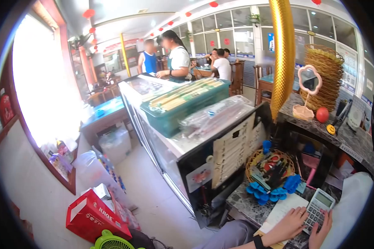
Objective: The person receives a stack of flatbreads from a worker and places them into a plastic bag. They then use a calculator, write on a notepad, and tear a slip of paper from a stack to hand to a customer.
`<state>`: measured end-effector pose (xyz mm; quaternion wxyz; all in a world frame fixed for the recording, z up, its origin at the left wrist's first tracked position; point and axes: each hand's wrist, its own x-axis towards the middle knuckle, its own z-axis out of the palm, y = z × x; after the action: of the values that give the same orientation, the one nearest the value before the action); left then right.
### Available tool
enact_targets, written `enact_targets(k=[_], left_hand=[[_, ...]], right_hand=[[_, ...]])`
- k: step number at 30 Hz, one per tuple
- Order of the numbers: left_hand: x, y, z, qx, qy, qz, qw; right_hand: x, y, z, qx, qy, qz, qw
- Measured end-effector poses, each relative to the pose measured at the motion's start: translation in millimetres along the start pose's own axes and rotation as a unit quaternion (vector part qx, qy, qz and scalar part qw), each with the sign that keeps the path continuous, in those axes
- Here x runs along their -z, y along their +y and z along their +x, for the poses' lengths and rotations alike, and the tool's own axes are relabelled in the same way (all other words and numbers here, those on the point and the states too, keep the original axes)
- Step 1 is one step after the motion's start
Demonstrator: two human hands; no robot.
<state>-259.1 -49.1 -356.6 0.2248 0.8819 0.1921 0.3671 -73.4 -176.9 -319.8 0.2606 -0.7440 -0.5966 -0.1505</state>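
A grey calculator (321, 203) lies tilted on the counter at lower right. My left hand (294, 224), wearing a ring and a dark wristband, rests palm down on a white paper pad (281, 212), its fingers stretched towards the calculator's left edge. At the calculator's lower right, my right hand (321, 233) has its fingers apart, touching the keys and side. Part of the keypad is hidden under it. Just beyond the pad stands a wicker basket (250, 169) with blue flower-like trim, full of small items.
A marble ledge (297, 108) holds a flower-shaped mirror (320, 85), a red egg-like object (322, 115) and stacked wicker baskets (330, 68). Ahead, a green bin (166, 124) of chopsticks tops a display case. A red bag (93, 216) and green fan (112, 240) stand lower left. Several people are further back.
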Motion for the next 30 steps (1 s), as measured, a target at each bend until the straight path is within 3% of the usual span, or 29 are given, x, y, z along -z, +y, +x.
enact_targets(k=[4,6,12,19,23,30], left_hand=[[-0.5,-2.2,1.3,-0.016,0.019,-0.014,1.000],[9.3,2.0,3.0,0.007,-0.048,-0.047,0.998],[0.5,-1.1,0.6,-0.020,0.015,-0.027,0.999],[14.4,5.3,2.2,-0.015,-0.003,-0.017,1.000],[19.5,7.2,1.9,-0.016,0.003,-0.021,1.000],[25.3,8.9,2.7,-0.025,0.015,-0.019,0.999]], right_hand=[[-5.4,1.8,1.0,-0.005,0.004,0.015,1.000],[-5.6,1.5,1.0,-0.010,0.009,0.024,1.000],[5.2,-15.9,5.4,-0.035,-0.010,0.027,0.999],[8.1,-20.2,6.6,-0.028,-0.004,0.022,0.999],[-19.2,12.6,-6.8,-0.094,-0.014,0.063,0.993],[-15.3,6.4,-4.8,-0.096,-0.011,0.071,0.993]])
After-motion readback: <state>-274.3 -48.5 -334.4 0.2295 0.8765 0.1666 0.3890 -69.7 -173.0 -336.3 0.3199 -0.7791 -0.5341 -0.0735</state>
